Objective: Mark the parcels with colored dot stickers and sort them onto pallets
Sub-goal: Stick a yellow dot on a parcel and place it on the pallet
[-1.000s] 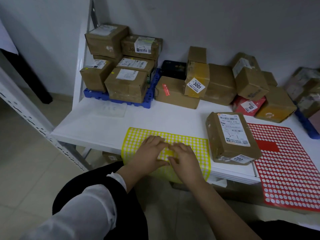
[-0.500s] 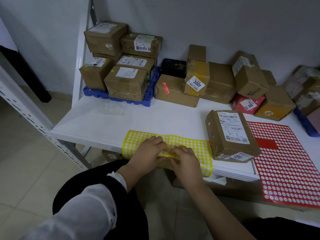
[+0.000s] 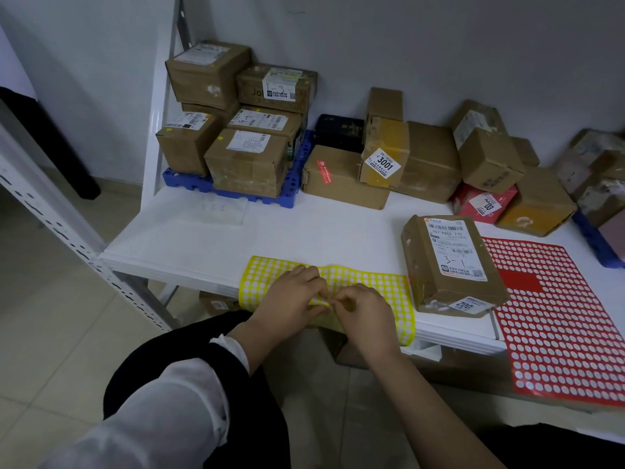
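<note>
At 6 o'clock: yellow paper sheet of dot stickers (image 3: 372,282), draped over front edge of white table (image 3: 304,228). Gripped at near edge by left hand (image 3: 287,296) & right hand (image 3: 363,309), fingers curled, tips meeting in a pinch, poss. on one sticker, too small to confirm. At 3 o'clock, just beside sheet: flat brown cardboard parcel (image 3: 449,262) w/ white label marked "3-1". Toward 4: red dot-sticker sheet (image 3: 554,316). At 11: brown boxes (image 3: 247,160) stacked on blue plastic pallet (image 3: 287,184).

On my feed: parcel (image 3: 422,265) is scuffed matt cardboard, bench (image 3: 304,231) smooth white, pallet (image 3: 287,184) blue plastic, yellow sticker sheet (image 3: 372,286) at the front edge thin, slick paper.
</note>
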